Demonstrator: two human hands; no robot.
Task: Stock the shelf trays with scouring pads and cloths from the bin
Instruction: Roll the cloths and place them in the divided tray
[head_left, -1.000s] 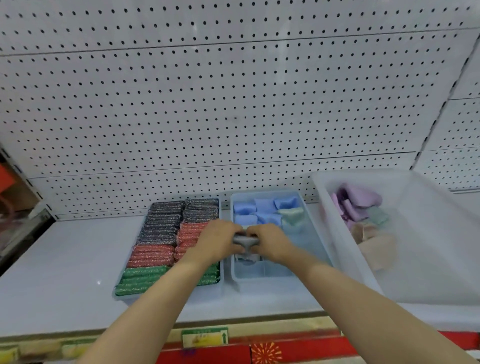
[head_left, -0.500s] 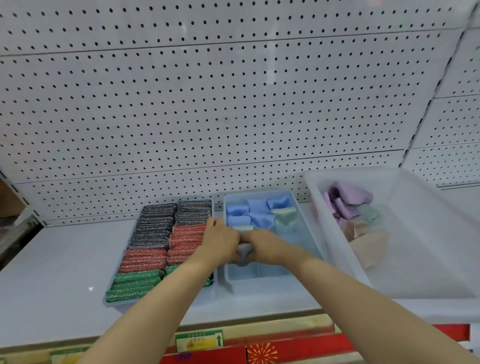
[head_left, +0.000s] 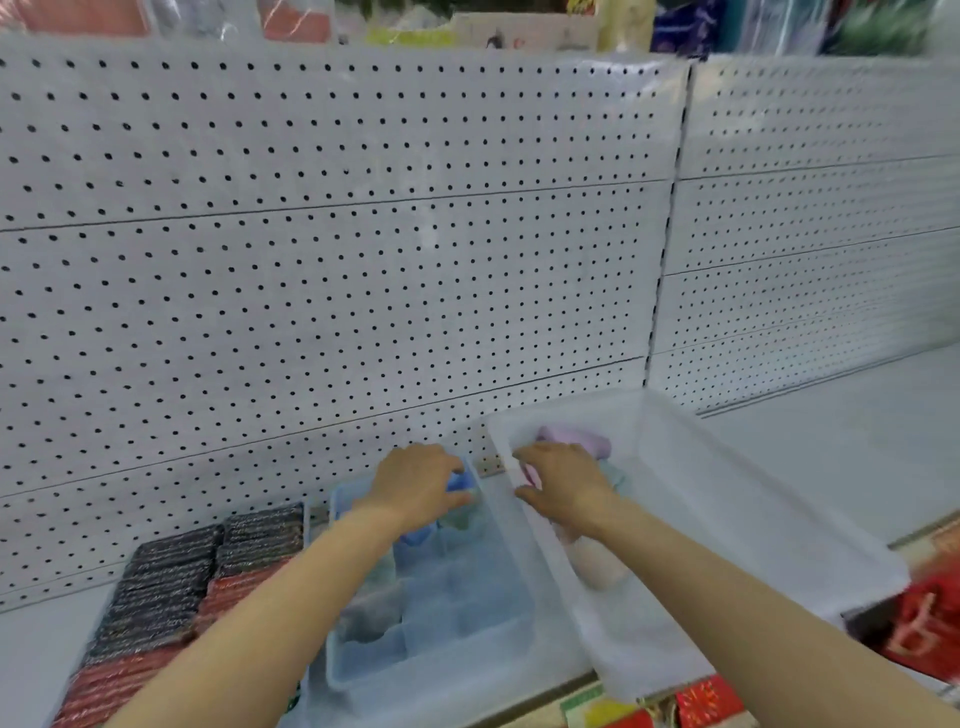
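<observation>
Head view: the right hand (head_left: 563, 486) reaches over the near-left rim of the clear bin (head_left: 753, 519), lower right of centre, and is plainly the nearer hand to the stock. Its fingers are loosely spread and point up-frame toward the cloths; I cannot tell whether the fingertips already touch one. The lilac cloth (head_left: 576, 439) lies just beyond those fingertips, up-frame and slightly right, with its long axis running roughly left to right across the frame. A pale peach cloth (head_left: 597, 566) lies under the right wrist, lower in the bin.

Left of the bin, the left hand (head_left: 415, 486) rests over the far end of the blue tray (head_left: 431, 649), fingers curled down onto the blue cloths (head_left: 457, 480) there; whether it pinches one is hidden. The pad tray (head_left: 171, 597) at lower left is packed with dark and red scouring pads.

My guess is that the next pick falls to the right hand, a short reach forward onto the lilac cloth.
</observation>
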